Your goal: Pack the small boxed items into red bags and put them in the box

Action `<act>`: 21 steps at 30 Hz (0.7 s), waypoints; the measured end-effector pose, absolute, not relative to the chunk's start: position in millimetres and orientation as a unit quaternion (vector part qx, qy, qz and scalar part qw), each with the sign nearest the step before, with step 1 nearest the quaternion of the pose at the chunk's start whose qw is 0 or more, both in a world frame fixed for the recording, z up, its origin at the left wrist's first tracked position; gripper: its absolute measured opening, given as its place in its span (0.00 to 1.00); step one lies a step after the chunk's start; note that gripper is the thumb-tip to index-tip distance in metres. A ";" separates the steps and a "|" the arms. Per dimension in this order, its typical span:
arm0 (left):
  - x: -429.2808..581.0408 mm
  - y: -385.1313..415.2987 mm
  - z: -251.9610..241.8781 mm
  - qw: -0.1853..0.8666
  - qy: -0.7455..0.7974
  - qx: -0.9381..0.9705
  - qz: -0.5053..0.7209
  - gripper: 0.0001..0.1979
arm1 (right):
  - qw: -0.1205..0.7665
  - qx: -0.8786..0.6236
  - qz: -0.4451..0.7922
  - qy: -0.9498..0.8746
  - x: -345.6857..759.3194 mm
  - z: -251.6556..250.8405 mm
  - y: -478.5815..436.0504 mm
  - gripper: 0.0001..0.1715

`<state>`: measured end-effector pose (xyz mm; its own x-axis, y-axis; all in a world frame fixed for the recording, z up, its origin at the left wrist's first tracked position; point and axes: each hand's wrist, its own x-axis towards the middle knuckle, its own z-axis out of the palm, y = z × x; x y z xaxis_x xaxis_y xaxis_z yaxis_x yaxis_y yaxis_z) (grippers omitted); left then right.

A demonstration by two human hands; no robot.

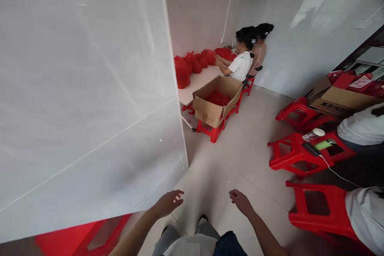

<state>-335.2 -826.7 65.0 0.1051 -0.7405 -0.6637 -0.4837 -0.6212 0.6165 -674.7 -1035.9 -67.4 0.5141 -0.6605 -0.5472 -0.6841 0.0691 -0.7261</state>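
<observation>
My left hand [170, 202] hangs in the air at the lower middle, with its fingers loosely bent and apart. It holds nothing and is nearest to the tiled wall edge [183, 156]. Across from it, my right hand [241, 202] is also in the air over the floor, fingers half curled, with nothing seen in it. Neither hand touches anything. Farther ahead, a cardboard box [207, 113] with red pieces [218, 97] inside rests on a red stool [213, 134].
Red bags [182, 73] line a table [196, 84], where two people [242, 64] sit. On the right are red stools [325, 204], a bottle [313, 134], a power bank [311, 149] with a cable, a carton [339, 102] and other people partly in view. A wall fills the left.
</observation>
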 end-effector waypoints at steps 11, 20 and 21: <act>-286.3 -1051.9 48.1 0.186 -0.395 0.726 -0.531 0.27 | 0.585 -0.712 -0.021 0.388 -521.9 -42.3 -1306.1 0.22; -236.0 -1289.7 75.5 0.355 -0.360 0.685 -0.525 0.25 | 0.531 -0.741 -0.084 0.402 -405.1 13.4 -1566.5 0.22; -226.6 -1311.4 79.9 0.380 -0.345 0.681 -0.523 0.26 | 0.519 -0.747 -0.089 0.406 -393.1 16.5 -1600.7 0.21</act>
